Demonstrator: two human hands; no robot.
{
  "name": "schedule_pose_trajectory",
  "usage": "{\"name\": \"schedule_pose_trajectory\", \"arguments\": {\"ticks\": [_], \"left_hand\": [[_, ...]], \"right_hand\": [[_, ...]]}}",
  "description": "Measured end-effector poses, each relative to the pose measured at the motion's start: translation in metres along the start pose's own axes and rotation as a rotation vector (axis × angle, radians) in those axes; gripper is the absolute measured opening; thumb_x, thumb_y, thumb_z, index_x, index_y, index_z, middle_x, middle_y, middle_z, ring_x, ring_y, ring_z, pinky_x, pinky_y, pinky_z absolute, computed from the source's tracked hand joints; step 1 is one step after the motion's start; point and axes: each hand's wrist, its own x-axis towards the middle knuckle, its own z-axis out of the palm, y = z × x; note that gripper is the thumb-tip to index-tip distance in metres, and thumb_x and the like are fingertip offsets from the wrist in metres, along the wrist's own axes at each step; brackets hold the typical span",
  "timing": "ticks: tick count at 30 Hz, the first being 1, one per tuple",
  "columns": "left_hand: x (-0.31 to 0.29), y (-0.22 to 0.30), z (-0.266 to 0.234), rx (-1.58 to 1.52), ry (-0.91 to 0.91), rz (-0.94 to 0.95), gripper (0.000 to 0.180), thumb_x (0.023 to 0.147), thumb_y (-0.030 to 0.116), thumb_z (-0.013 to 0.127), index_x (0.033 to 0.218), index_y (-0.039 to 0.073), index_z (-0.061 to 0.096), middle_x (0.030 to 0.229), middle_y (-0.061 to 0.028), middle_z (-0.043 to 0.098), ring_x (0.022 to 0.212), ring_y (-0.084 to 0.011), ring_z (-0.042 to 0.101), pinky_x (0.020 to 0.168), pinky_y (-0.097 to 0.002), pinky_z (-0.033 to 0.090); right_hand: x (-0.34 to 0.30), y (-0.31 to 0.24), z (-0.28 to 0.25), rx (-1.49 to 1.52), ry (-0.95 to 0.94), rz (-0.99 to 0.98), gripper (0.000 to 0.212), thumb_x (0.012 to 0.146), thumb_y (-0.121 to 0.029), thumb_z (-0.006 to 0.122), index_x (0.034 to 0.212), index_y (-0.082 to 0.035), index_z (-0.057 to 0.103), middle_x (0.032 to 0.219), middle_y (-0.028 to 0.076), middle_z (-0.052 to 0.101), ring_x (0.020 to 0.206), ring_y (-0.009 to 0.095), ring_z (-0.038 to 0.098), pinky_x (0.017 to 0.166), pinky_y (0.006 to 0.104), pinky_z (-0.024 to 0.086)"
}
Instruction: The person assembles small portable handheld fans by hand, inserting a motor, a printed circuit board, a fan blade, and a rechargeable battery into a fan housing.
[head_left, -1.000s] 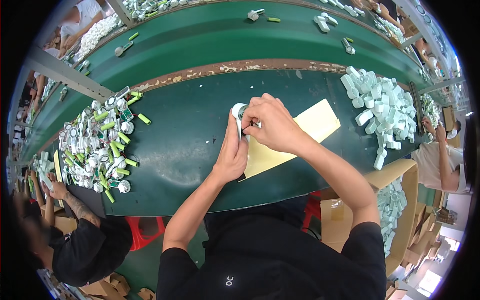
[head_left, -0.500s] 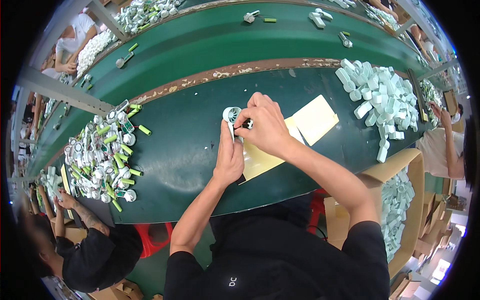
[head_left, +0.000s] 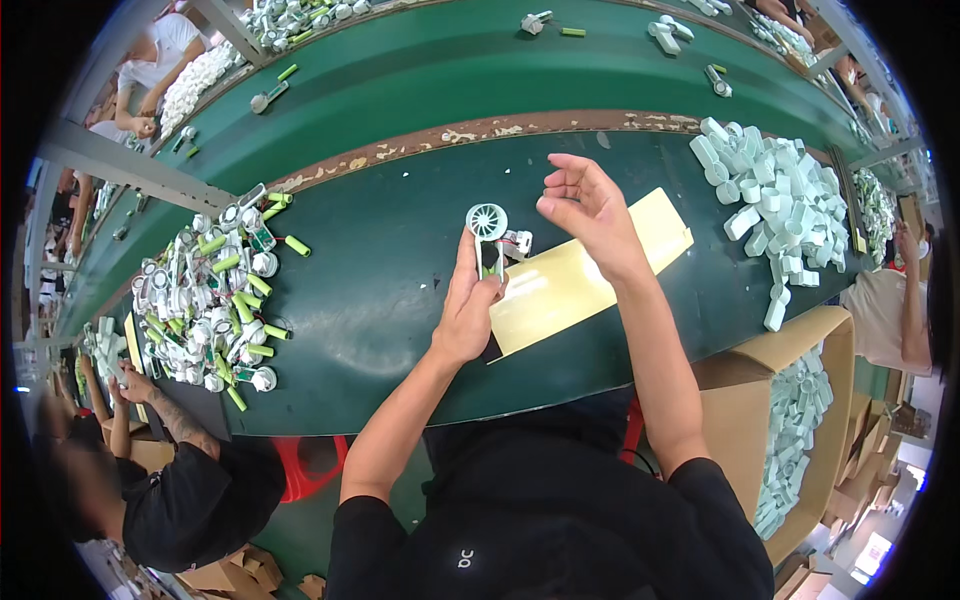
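Note:
My left hand [head_left: 465, 315] is closed around a pale mint handheld fan housing [head_left: 487, 222], its round slatted head pointing away from me. A green cylindrical battery [head_left: 488, 271] shows inside the handle. From the right side of the housing sticks out a white fan part [head_left: 517, 244], beside my left fingertips. Up and to the right, my right hand [head_left: 592, 208] is raised off the fan, its fingers loosely curled and apart, holding nothing. Below both hands lies a yellow sheet [head_left: 560, 297] on the dark green table [head_left: 370, 250].
Left on the table is a heap of white fan assemblies [head_left: 205, 310] with green batteries. A heap of mint housings [head_left: 775, 200] lies at right, above a cardboard box [head_left: 735, 420] of more. Beyond the table edge runs a green conveyor [head_left: 430, 85]. A co-worker [head_left: 215, 490] sits at left.
My right hand has drawn away from the fan, up and to the right, and its fingers have opened. The fan head now faces up, with the white part hanging out beside it.

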Motion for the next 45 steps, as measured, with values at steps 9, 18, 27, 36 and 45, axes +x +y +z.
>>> {"name": "schedule_pose_trajectory", "arguments": {"ticks": [9,18,27,36,45], "left_hand": [[0.004,-0.01,-0.003,0.051,0.049,0.041,0.045,0.113,0.022,0.042,0.153,0.004,0.037,0.106,-0.0004,0.051,0.079,-0.0066,0.045,0.068,-0.0213,0.037],[0.006,-0.012,-0.006,0.019,0.095,0.013,0.045,0.114,0.023,0.042,0.153,0.002,0.043,0.098,-0.0006,0.057,0.073,-0.005,0.043,0.066,-0.0222,0.038],[0.002,-0.017,-0.004,-0.046,0.209,0.063,0.038,0.112,0.02,0.05,0.145,0.001,0.057,0.095,0.0033,0.059,0.072,-0.0007,0.04,0.061,-0.0206,0.034],[0.006,-0.009,-0.001,-0.213,0.054,0.015,0.049,0.101,0.015,0.044,0.147,-0.001,0.043,0.109,-0.0047,0.058,0.081,-0.0105,0.045,0.075,-0.0248,0.039],[0.004,-0.005,-0.005,-0.136,0.009,0.02,0.061,0.098,0.016,0.042,0.155,-0.002,0.034,0.117,-0.0078,0.059,0.084,-0.0121,0.048,0.08,-0.0267,0.042]], "right_hand": [[0.013,0.063,0.006,-0.033,0.169,-0.062,0.017,0.096,-0.006,0.074,0.112,-0.001,0.071,0.091,-0.003,0.067,0.082,0.005,0.058,0.077,0.0213,0.05],[0.008,0.063,0.006,-0.208,0.132,-0.102,0.014,0.097,-0.004,0.072,0.11,-0.001,0.072,0.09,-0.004,0.065,0.081,0.004,0.055,0.076,0.0208,0.048],[0.005,0.055,0.012,-0.25,0.135,-0.13,0.014,0.093,-0.004,0.074,0.107,-0.002,0.072,0.086,-0.003,0.063,0.079,0.006,0.055,0.075,0.0228,0.048],[0.003,0.048,0.011,-0.251,0.132,-0.17,0.012,0.095,-0.002,0.072,0.107,-0.001,0.072,0.089,-0.003,0.066,0.081,0.004,0.057,0.075,0.0215,0.047],[0.006,0.059,0.002,-0.175,0.12,-0.077,0.009,0.099,-0.005,0.07,0.107,-0.001,0.071,0.088,-0.005,0.064,0.078,0.002,0.054,0.071,0.0194,0.045]]}}
